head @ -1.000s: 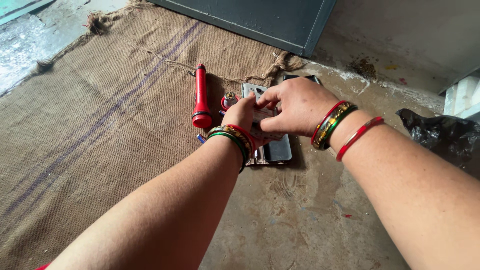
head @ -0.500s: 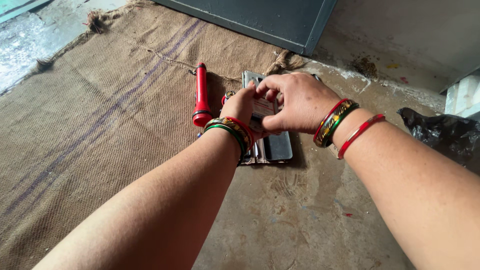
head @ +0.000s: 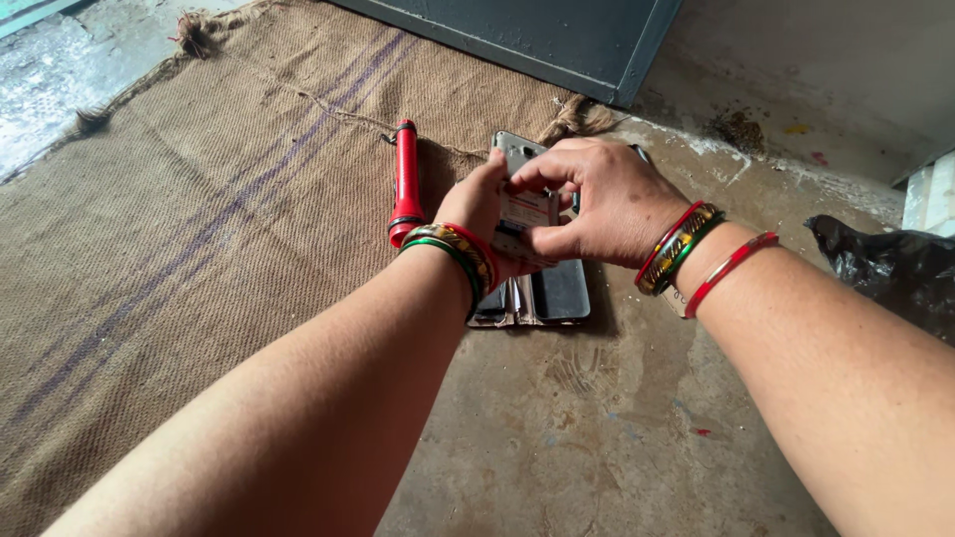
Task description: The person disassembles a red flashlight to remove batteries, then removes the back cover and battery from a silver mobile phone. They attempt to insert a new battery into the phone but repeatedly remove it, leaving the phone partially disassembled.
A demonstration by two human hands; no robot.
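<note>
Both my hands hold a small silver phone (head: 520, 179) with its back open, raised a little above the floor. My left hand (head: 479, 204) grips its left edge. My right hand (head: 597, 199) pinches the pale battery (head: 527, 211) in the phone's back with thumb and fingers. Under my hands lie flat dark phone parts (head: 542, 296) on the floor. A red torch (head: 406, 181) lies just left of my left hand on the sacking.
A brown jute sack (head: 179, 229) covers the floor on the left. A grey metal cabinet base (head: 537, 40) stands at the top. A black plastic bag (head: 885, 273) lies at the right edge. Bare concrete (head: 587, 428) is below.
My hands have lifted the phone and shifted up and right; my right fingers have moved onto the battery. A small round object beside the torch is now hidden behind my left hand.
</note>
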